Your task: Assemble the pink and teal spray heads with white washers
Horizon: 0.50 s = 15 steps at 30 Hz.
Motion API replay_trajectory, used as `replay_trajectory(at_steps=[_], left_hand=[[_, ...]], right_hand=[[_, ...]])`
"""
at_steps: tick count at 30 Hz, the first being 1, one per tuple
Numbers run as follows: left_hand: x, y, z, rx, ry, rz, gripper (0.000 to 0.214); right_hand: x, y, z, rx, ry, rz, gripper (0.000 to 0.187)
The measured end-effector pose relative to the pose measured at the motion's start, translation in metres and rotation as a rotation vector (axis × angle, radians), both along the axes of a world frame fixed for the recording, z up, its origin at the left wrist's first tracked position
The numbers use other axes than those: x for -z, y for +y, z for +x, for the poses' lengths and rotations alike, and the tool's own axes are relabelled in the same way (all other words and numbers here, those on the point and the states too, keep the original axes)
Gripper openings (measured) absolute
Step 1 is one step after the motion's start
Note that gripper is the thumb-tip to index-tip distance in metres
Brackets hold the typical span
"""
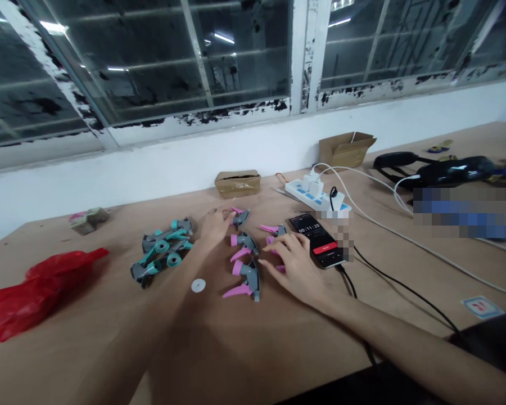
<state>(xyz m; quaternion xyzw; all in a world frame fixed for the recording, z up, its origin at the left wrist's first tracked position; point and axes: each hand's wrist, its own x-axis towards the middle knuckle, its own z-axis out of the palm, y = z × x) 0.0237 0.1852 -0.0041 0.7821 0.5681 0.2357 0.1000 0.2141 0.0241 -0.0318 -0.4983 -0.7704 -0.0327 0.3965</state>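
Several grey spray-trigger heads with pink levers lie in a loose column at the middle of the wooden table. My left hand reaches to the far one, fingertips touching it, fingers curled. My right hand lies over the pink-levered heads at the right of the column, fingers spread and resting on them. A pile of grey heads with teal levers sits left of my left forearm. A small white disc lies beside that forearm.
A phone showing a timer lies right of my right hand, its black cable trailing to the table's front. Behind are a white power strip, two cardboard boxes, and black gear at the right. A red plastic bag lies far left.
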Motion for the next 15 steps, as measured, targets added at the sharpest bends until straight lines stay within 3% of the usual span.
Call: replay_trajectory(at_steps=[6, 10, 15], left_hand=[[-0.018, -0.065, -0.060, 0.097, 0.115, -0.074, 0.032], [-0.005, -0.115, -0.096, 0.003, 0.176, -0.079, 0.042], [0.011, -0.147, -0.105, -0.003, 0.121, -0.113, 0.045]], right_hand=[[0.003, -0.001, -0.001, 0.007, -0.022, -0.007, 0.011], [0.005, -0.001, 0.000, -0.027, -0.010, -0.005, 0.008], [0.004, 0.007, 0.001, -0.090, -0.028, 0.027, 0.008]])
